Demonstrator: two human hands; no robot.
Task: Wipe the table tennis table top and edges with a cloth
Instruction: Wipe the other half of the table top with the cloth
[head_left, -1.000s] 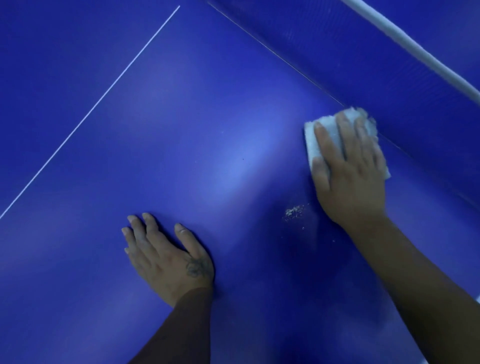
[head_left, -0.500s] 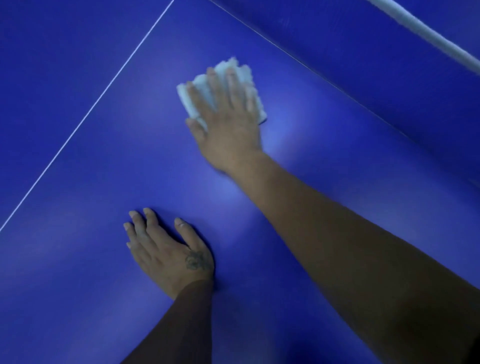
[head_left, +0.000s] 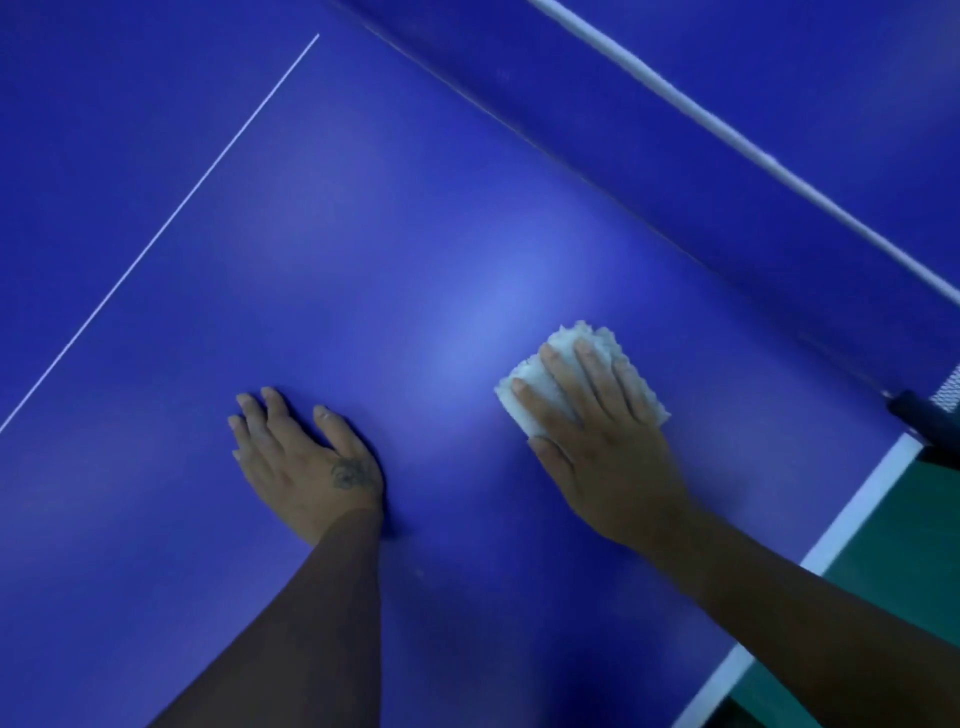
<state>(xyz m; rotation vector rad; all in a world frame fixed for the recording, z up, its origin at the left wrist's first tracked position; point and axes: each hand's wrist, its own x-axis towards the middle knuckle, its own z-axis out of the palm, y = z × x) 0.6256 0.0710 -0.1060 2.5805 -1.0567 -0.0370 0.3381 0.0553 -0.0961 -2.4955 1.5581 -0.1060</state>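
Note:
The blue table tennis table top (head_left: 363, 218) fills the view. My right hand (head_left: 608, 447) lies flat, fingers spread, pressing a folded white cloth (head_left: 566, 345) against the surface right of centre. Most of the cloth is hidden under the fingers; its far and left edges stick out. My left hand (head_left: 306, 462) rests palm down on the bare table to the left, fingers apart, holding nothing.
A thin white centre line (head_left: 171, 218) runs diagonally at the left. The net with its white top band (head_left: 727, 130) crosses the upper right; its dark post clamp (head_left: 914, 415) sits at the right edge. The white side edge (head_left: 852, 525) borders a green floor (head_left: 904, 561).
My right hand swept the cloth from near the net out to the far left, then back toward me and to the right. My left hand stayed planted.

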